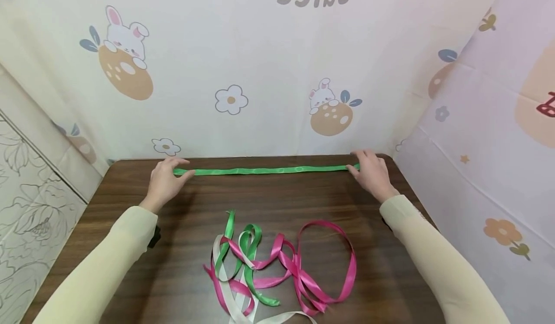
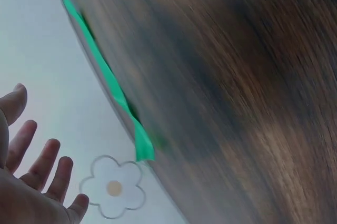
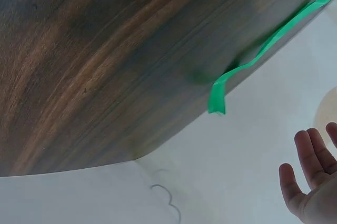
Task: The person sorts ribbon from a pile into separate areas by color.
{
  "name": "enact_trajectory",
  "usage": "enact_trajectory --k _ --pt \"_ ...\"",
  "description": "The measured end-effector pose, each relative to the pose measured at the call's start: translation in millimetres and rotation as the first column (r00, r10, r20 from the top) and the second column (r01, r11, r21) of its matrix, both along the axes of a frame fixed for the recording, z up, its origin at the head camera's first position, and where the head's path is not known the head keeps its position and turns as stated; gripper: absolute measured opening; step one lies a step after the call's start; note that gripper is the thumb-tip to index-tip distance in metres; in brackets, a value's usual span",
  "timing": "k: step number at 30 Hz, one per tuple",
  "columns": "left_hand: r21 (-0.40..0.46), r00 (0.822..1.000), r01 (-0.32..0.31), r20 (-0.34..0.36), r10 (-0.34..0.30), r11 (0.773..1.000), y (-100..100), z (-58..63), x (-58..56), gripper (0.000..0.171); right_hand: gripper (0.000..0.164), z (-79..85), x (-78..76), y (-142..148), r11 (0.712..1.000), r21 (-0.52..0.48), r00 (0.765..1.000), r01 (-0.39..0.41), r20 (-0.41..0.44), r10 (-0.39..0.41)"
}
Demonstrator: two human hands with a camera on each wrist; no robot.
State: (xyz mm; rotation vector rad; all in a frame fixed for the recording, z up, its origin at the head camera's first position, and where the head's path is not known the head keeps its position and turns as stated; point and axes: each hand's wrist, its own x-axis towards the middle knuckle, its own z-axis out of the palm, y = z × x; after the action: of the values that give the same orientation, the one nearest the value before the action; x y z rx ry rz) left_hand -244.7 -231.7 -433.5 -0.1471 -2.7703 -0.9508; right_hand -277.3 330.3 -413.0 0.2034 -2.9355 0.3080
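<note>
A white patterned cloth (image 1: pixel 269 49) is hung behind and beside the brown table (image 1: pixel 277 194), close against its far edge, so little room is left there. Mid-table, nearer the wearer, a loose heap of ribbons (image 1: pixel 297 268) in pink, green and white is spread; its loops could be snagged by a sleeve (image 1: pixel 401 213) if the arms were drawn back low. The straight green ribbon (image 1: pixel 269 170) is laid lengthwise along the far edge, its ends bent or twisted in the wrist views. It could be nudged over the edge by a stray fingertip, or pulled crooked by uneven tugs. The left hand (image 1: pixel 166 180) and right hand (image 1: pixel 372 173) are held near its ends, fingers parted and well spread, with nothing gripped.
</note>
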Motion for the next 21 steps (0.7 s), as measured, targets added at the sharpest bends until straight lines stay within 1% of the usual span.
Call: enact_trajectory --k 5,10,14,21 --pt "0.008 0.998 0.063 -0.031 -0.063 0.998 10 5.9 7.2 0.038 0.051 2.1 6.3 -9 0.999 -0.012 0.999 -0.039 -0.03 0.038" --pt "-0.011 0.991 0.118 -0.064 -0.119 0.993 22 10.1 15.1 0.038 0.05 5.1 15.4 -20 0.997 -0.019 0.994 -0.081 -0.068 0.079" --pt "-0.012 0.986 0.147 -0.078 -0.148 0.989 29 10.2 21.1 0.038 0.049 6.0 23.4 -33 0.992 -0.05 0.99 -0.116 -0.088 0.112" --pt "-0.003 0.974 0.194 -0.115 -0.193 0.981 39 6.3 29.7 0.04 0.048 6.2 42.3 -60 0.981 -0.097 0.983 -0.168 -0.089 0.16"
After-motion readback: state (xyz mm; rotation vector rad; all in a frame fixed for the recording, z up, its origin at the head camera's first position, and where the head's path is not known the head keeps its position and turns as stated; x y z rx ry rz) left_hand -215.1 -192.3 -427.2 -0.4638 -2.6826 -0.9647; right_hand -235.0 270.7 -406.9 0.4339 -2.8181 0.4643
